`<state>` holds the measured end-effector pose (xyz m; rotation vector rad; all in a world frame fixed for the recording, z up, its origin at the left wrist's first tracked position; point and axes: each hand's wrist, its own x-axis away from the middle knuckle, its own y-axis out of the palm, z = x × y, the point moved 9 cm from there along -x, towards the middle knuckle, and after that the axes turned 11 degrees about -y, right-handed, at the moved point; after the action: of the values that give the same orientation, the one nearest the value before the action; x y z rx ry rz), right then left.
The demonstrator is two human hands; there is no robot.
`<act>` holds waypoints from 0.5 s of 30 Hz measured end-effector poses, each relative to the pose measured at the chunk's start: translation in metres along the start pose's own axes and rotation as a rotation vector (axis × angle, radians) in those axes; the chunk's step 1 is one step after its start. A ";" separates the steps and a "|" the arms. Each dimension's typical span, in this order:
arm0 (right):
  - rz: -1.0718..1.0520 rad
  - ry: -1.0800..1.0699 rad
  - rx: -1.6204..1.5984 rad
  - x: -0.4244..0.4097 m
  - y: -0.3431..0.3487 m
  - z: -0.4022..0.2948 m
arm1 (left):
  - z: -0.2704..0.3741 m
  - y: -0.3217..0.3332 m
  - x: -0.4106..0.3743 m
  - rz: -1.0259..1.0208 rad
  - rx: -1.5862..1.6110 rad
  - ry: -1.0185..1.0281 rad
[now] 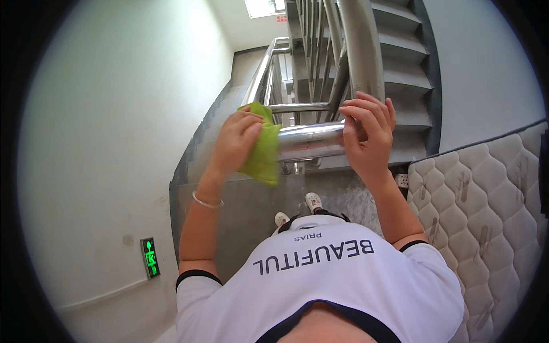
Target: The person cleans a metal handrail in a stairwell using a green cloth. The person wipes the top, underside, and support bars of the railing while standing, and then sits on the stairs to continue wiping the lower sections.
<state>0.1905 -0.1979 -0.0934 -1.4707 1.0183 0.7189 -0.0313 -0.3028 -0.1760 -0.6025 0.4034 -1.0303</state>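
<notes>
A green cloth (265, 156) lies over the left end of a shiny metal handrail (312, 139), where the tube meets the rail running down the stairs. My left hand (241, 139) presses the cloth against this bend, its fingers curled over the top; hand and cloth are slightly blurred. At the handrail's right end, my right hand (369, 126) has its fingers bent and apart near the corner, beside the thick rail (364, 51) that slopes along the other flight. I see nothing held in it, and whether its fingertips touch the metal is unclear.
Stairs (405, 81) rise or fall on the right, and another flight (218, 113) runs along the left wall. A quilted mattress (476, 206) leans at the right. A lit green exit sign (150, 258) is on the left wall. My feet, in white clogs (314, 201), stand on the landing.
</notes>
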 end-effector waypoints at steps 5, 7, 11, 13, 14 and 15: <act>0.015 -0.113 -0.353 -0.022 0.011 -0.032 | 0.103 0.047 0.060 0.460 -0.355 0.172; -0.127 -0.176 -0.398 -0.021 0.034 -0.051 | 0.093 0.048 0.073 0.493 0.057 0.179; -0.350 -0.280 -0.243 -0.009 0.057 -0.072 | 0.051 0.018 0.086 0.568 0.760 0.106; -0.391 -0.318 -0.137 -0.003 0.058 -0.068 | 0.054 0.001 0.098 0.641 0.651 0.196; -0.398 -0.316 -0.112 -0.002 0.054 -0.061 | 0.060 0.001 0.102 0.633 0.520 0.307; -0.406 -0.325 -0.091 -0.002 0.048 -0.053 | 0.073 0.004 0.107 0.639 0.389 0.417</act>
<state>0.1408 -0.2486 -0.1048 -1.5161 0.4255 0.6836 0.0629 -0.3761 -0.1261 0.1078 0.6855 -0.5804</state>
